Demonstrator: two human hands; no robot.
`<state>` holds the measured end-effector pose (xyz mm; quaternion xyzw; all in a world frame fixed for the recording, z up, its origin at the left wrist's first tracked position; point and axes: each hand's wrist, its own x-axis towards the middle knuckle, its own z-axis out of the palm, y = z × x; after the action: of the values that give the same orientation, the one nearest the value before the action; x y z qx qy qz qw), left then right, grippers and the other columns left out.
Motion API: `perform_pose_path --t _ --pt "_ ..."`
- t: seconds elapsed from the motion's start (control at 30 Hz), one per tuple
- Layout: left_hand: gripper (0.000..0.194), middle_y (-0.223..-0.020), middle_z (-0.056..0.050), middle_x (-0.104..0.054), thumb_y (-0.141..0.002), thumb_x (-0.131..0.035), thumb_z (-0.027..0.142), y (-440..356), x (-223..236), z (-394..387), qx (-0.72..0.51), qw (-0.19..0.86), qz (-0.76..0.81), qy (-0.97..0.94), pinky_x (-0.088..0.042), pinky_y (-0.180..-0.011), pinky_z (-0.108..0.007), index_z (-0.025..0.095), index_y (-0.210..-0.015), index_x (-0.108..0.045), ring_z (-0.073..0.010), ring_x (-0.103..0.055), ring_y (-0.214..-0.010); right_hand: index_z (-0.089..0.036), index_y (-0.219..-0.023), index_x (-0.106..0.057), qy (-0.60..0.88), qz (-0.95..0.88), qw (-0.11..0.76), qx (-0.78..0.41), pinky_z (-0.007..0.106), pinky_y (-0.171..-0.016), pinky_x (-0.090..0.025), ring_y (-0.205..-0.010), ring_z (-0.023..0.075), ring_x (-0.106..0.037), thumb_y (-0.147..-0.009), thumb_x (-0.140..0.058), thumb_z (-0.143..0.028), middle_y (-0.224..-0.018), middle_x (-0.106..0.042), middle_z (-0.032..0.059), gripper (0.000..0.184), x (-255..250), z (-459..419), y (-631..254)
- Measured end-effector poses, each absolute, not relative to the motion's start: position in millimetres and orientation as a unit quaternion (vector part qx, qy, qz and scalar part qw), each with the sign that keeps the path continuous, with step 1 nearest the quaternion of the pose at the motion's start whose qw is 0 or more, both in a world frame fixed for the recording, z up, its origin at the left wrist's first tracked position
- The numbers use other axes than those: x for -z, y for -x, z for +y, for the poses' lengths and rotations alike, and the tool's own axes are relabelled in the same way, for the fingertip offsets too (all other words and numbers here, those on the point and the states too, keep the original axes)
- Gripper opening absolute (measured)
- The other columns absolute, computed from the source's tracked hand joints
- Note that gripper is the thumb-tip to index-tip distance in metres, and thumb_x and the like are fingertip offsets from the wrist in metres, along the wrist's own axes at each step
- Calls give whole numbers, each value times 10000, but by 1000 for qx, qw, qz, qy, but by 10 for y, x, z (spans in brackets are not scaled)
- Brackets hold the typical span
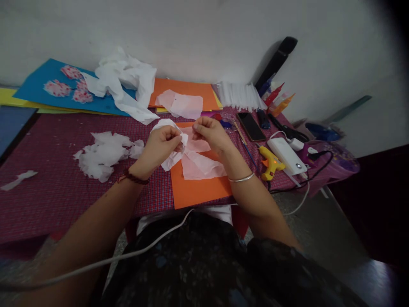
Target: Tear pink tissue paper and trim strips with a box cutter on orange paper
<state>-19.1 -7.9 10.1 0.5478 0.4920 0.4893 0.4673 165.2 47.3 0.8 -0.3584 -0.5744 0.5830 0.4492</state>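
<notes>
My left hand [163,144] is closed on a crumpled piece of white tissue paper [172,158], which hangs below and behind the fingers. Just to its right, my right hand [211,133] has thumb and fingertips pressed together; whatever is between them is too small to make out. Beneath both hands, pale pink tissue paper [202,166] lies on an orange sheet [200,192] near the table's front edge. A heap of torn white tissue [104,154] rests left of my left hand.
Along the wall are a blue sheet [35,89] with red-and-white tissue puffs [57,88], a large white tissue [140,85] and more orange sheets [204,90]. On the right lie a phone [251,126], a yellow glue gun [270,162], a white power box [286,155], scissors [289,130] and cables.
</notes>
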Motion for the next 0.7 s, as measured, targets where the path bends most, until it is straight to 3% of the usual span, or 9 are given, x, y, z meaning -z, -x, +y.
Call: perform_pose_path --t 0.23,0.4,0.7 --pt "146 -659 2 -643 -804 -714 144 181 -115 -72 -489 465 499 -544 -545 -584 -211 192 -707 -616 -107 -629 -573 -193 -805 -633 339 -621 367 -604 212 -628 -519 -636 78 -599 -782 -859 -371 -728 -649 -35 288 15 419 -1617" --pt "148 -652 12 -627 -803 -679 113 185 -81 -59 -482 461 494 -558 -547 -578 -203 194 -706 -601 -102 -629 -569 -208 -759 -561 314 -604 417 -602 208 -640 -511 -635 72 -584 -759 -785 -225 -724 -615 -51 224 9 407 -1602" --pt "146 -665 15 -619 -822 -643 91 169 -96 -66 -475 429 507 -578 -538 -574 -201 185 -722 -597 -100 -615 -581 -194 -757 -593 358 -614 365 -602 189 -621 -492 -612 64 -556 -834 -808 -305 -680 -597 -50 254 -26 381 -1593"
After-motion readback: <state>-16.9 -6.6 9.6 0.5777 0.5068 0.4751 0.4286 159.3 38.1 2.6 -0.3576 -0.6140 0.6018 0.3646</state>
